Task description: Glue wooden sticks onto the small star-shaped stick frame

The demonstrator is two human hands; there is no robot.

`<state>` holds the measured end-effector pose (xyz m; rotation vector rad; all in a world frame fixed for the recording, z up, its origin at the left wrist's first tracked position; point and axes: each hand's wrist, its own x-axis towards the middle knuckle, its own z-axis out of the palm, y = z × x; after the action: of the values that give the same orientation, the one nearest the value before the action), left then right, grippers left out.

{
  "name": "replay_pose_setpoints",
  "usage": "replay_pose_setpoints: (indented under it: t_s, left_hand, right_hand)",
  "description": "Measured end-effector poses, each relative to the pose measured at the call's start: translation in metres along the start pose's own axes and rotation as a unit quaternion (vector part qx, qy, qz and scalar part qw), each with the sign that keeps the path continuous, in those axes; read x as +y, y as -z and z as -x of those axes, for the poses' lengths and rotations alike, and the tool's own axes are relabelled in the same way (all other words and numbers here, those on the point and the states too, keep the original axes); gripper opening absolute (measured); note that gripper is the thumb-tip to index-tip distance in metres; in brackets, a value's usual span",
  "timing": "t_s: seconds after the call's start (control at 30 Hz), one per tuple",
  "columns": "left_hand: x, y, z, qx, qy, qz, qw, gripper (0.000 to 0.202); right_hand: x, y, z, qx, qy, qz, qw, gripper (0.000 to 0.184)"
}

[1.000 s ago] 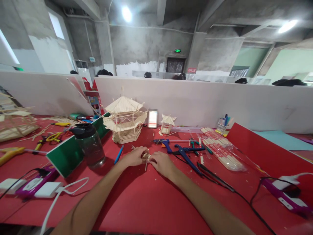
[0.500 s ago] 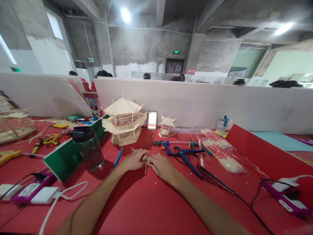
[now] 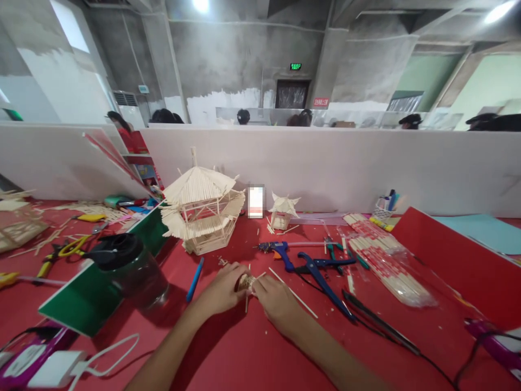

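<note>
My left hand (image 3: pixel 228 287) curls around a small piece built of pale wooden sticks (image 3: pixel 246 282), close above the red table. Against its right side, my right hand (image 3: pixel 273 300) has its fingers pressed together on the same piece. Fingers cover most of the piece, with thin stick ends poking out above and below. A long thin stick (image 3: pixel 303 305) shows beside my right hand, slanting down to the right. Beyond the hands stand a large stick pavilion model (image 3: pixel 205 203) and a much smaller stick pavilion (image 3: pixel 282 210).
To the right lie a blue glue gun (image 3: pixel 280 251), a blue-handled cutter (image 3: pixel 325 285), black tweezers (image 3: pixel 382 323) and bagged sticks (image 3: pixel 394 271). A blue pen (image 3: pixel 195 279) and a dark water bottle (image 3: pixel 132 271) are at left. A phone (image 3: pixel 256 202) stands near the white partition (image 3: pixel 334 168).
The view has tipped down and moved nearer the table. Both hands stay together on the small piece. A long stick beside my right hand now shows where none was visible earlier.
</note>
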<state>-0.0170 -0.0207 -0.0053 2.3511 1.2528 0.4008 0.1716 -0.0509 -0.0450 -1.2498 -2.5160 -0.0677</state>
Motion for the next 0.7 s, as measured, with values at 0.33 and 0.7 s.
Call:
replay_pose_setpoints:
  t_s: [0.33, 0.7]
  left_hand:
    - [0.009, -0.008, 0.005, 0.028, -0.064, 0.034, 0.997, 0.029]
    - [0.007, -0.024, 0.016, 0.067, -0.145, -0.022, 0.987, 0.018]
  right_hand:
    - [0.007, -0.005, 0.01, 0.098, 0.006, -0.103, 0.99, 0.009]
    - [0.013, -0.027, 0.026, 0.172, 0.009, -0.114, 0.978, 0.018]
